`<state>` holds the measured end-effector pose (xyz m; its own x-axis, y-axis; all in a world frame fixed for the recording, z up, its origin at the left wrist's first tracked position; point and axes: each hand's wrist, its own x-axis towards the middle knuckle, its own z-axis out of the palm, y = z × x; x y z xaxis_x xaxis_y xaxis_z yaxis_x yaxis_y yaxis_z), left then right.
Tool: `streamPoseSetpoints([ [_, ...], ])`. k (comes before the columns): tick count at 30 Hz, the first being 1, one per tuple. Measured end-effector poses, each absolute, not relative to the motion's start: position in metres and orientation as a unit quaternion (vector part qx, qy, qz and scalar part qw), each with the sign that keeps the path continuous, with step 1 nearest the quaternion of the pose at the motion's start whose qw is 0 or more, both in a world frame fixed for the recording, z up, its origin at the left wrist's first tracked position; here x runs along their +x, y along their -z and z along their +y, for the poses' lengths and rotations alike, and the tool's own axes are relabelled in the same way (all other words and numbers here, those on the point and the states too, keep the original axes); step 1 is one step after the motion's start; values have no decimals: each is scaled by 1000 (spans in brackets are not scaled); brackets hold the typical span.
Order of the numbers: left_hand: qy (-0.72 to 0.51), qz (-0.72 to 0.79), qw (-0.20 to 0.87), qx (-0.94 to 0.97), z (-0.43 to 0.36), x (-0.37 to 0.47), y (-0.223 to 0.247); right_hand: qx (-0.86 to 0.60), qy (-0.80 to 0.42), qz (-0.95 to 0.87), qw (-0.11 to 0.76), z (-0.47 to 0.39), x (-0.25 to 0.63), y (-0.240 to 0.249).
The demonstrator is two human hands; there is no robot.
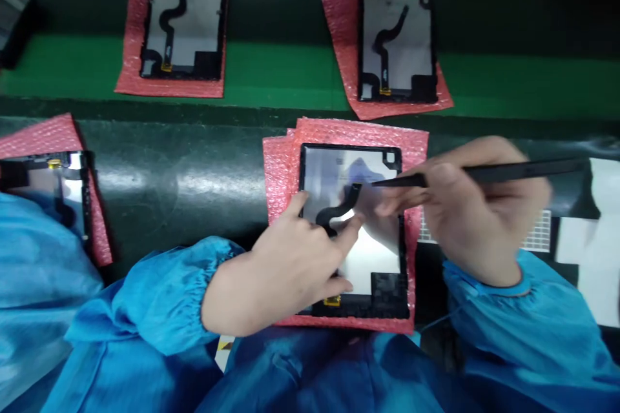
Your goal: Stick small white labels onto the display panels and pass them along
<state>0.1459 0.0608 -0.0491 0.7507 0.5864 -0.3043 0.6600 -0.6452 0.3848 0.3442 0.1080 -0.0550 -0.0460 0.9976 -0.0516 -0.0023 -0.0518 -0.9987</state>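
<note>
A display panel (372,251) with a black frame and a silvery back lies on pink foam sheets (281,168) in front of me. A black ribbon cable (334,211) curves across its back, with a gold connector (332,301) near the lower edge. My left hand (303,255) rests over the panel's left side, fingers spread, one fingertip by the cable and another at the frame's left edge. My right hand (479,213) grips black tweezers (504,172), whose tip points left and sits just right of the cable's free end.
Two similar panels, one at the back left (198,26) and one at the back right (397,32), lie on pink foam over a green strip (285,71). Another panel (72,187) is at the left beside a blue sleeve (39,271). White sheets (600,239) lie at right.
</note>
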Motion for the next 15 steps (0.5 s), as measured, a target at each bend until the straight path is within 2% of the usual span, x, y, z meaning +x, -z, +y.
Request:
streamPoseSetpoints([
  [3,71,346,236,905,60,144,48,-537,-446,-485,527,102,390,50],
  [5,58,344,232,908,60,145,48,-556,-434,-478,523,93,424,56],
  [11,34,351,194,915,59,158,43,-607,-513,-476,377,62,487,98],
  [15,24,362,181,914,58,171,35,-586,-558,-484,332,53,488,123],
])
